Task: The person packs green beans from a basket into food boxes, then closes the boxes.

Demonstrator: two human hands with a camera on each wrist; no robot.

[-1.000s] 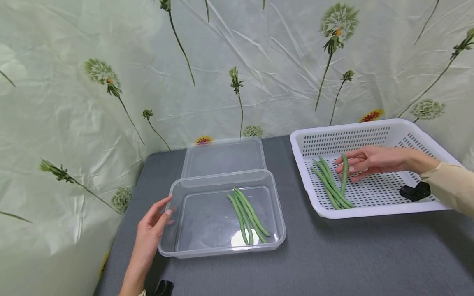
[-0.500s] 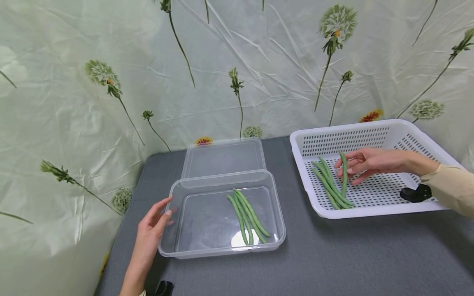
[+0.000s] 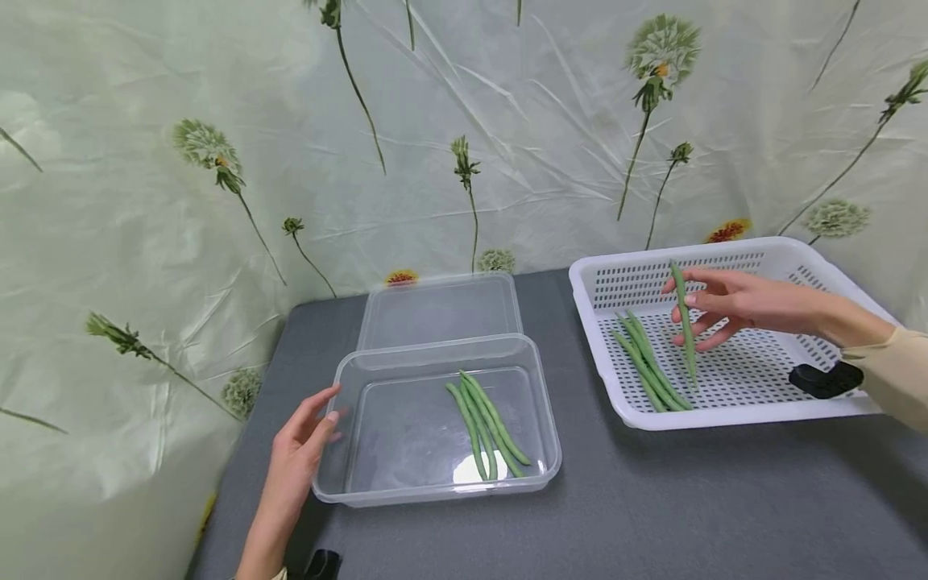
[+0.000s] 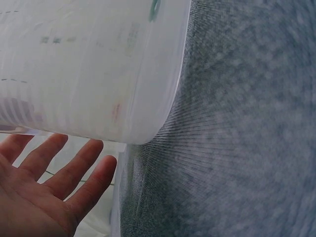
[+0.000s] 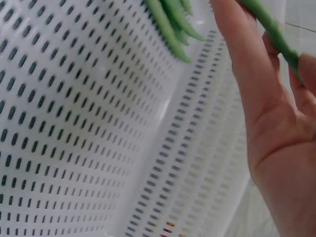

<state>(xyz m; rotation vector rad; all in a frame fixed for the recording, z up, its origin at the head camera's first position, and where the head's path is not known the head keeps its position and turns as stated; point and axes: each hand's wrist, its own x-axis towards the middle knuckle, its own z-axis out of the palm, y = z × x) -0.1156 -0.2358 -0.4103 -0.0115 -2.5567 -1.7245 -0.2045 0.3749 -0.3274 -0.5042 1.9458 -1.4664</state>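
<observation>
My right hand (image 3: 732,304) pinches one green bean (image 3: 684,318) between thumb and fingers, raised over the white perforated basket (image 3: 616,403). Several more green beans (image 3: 648,362) lie in a bunch at the basket's left side. In the right wrist view the held green bean (image 5: 271,30) runs along the fingers near the thumb. My left hand (image 3: 297,443) has its fingers extended at the left wall of a clear plastic container (image 3: 406,491); the left wrist view shows the fingertips (image 4: 102,167) right at that wall. Inside the container, several green beans (image 3: 487,427) lie together on the right.
A clear lid (image 3: 441,310) lies flat behind the container, against the flowered backdrop (image 3: 377,217). Grey cloth (image 3: 594,499) covers the table. A black wrist device (image 3: 825,379) hangs below my right wrist, over the basket.
My right hand has lifted one green bean up from the bunch in the basket. The left hand and the container stay in place.
</observation>
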